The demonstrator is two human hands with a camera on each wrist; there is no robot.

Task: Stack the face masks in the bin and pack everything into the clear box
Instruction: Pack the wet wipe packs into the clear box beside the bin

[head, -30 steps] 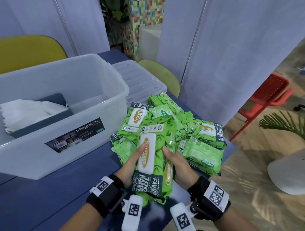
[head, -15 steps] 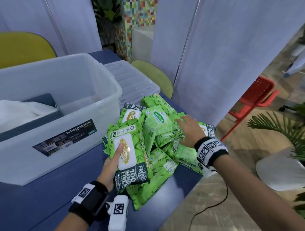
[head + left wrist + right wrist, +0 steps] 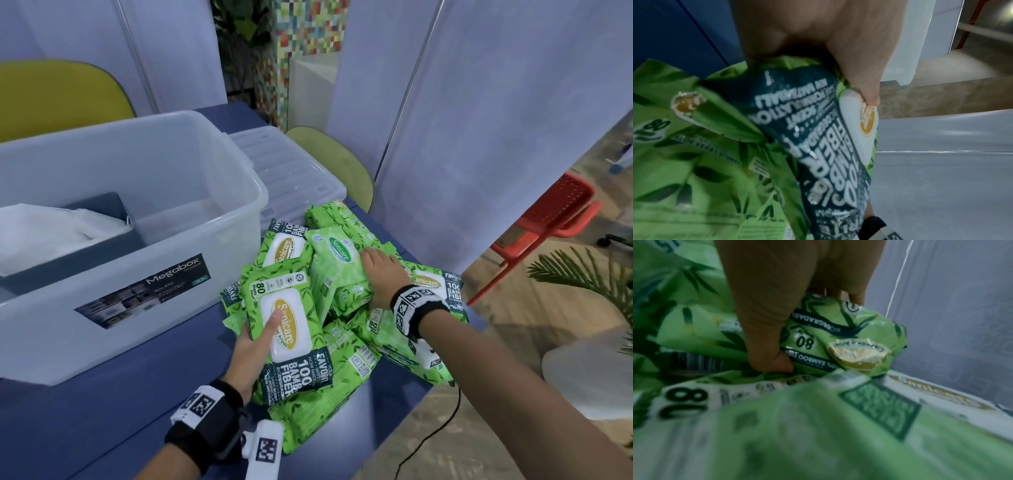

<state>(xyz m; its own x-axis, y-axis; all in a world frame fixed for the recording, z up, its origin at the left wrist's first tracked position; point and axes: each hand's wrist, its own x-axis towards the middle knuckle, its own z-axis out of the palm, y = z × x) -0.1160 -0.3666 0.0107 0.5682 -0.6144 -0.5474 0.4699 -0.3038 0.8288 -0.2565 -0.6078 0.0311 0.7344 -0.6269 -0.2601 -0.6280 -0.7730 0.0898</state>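
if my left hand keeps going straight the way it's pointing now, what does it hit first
Probably the clear box. The left hand, gripping a wipes pack, points up the table towards the box's near right corner; it might instead slip past into the lid. Depth is unclear.

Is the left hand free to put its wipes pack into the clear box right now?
Probably yes: the left hand grips the wipes pack beside the clear box, whose top is open.

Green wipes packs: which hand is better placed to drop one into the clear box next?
Left. The left hand already grips a green wipes pack beside the clear plastic box; the right hand is farther away.
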